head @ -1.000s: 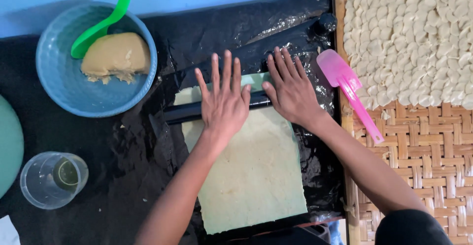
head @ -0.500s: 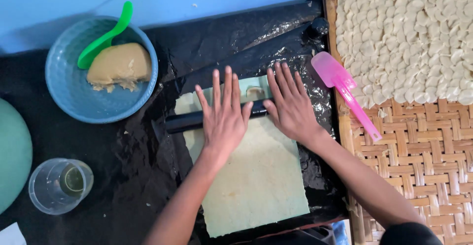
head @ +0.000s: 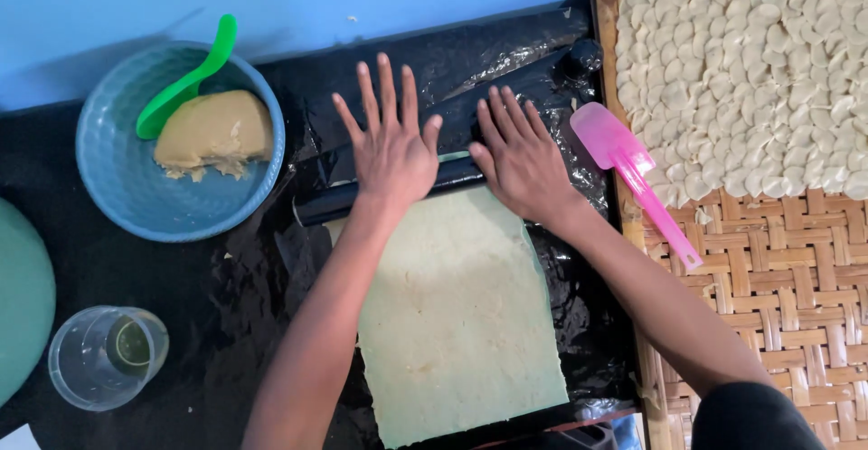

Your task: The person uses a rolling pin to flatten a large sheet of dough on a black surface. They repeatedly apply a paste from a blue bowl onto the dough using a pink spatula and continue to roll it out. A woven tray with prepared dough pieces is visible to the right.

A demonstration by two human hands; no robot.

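Observation:
A pale, flat sheet of dough (head: 461, 323) lies on black plastic sheeting (head: 226, 287). Across its far end lies a black rolling pin (head: 330, 204). My left hand (head: 391, 147) and my right hand (head: 520, 156) press flat on the pin side by side, fingers spread and pointing away from me. The middle of the pin is hidden under my palms.
A blue bowl (head: 117, 188) at the left holds a lump of tan dough (head: 212, 129) and a green spoon (head: 185, 79). A clear cup (head: 104, 355) stands at the lower left. On the woven tray (head: 778, 278) at the right lie several small dough pieces (head: 750, 70) and a pink spatula (head: 633, 174).
Both hands have rolled the pin away from me, toward the far end of the dough sheet, so more of the flat sheet shows below my wrists.

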